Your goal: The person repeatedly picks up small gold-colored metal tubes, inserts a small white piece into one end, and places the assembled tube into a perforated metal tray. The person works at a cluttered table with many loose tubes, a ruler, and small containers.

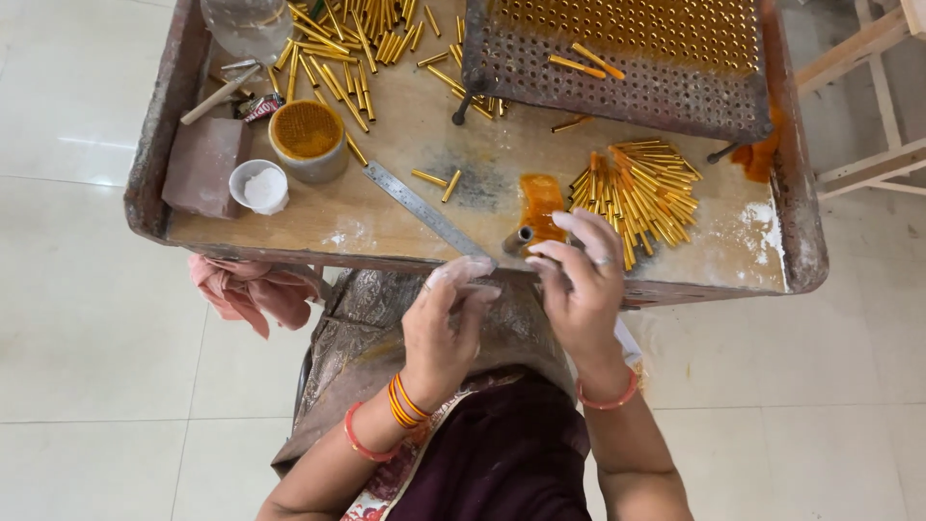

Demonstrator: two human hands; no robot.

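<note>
Both hands meet at the near edge of the tray, fingertips dusted white and drawn together; whether anything small is pinched between them cannot be told. The left hand (446,323) curls its fingers inward toward the right hand (582,289), whose fingers are loosely bent, a ring on one of them. Just beyond the right fingertips a short dark tube (518,238) lies on the metal tray (805,232), beside an orange smear of paste (540,205). A steel ruler (424,209) runs diagonally from the middle of the tray toward the left hand. To the right of the paste lies a heap of yellow sticks (639,196). More yellow sticks are scattered at the far side, partly under a perforated rack (617,82). At the left stand a round tin of orange powder (308,138), a small white cup (261,186) and a pinkish block (204,166). A pink cloth (249,289) hangs below the tray's edge.
</note>
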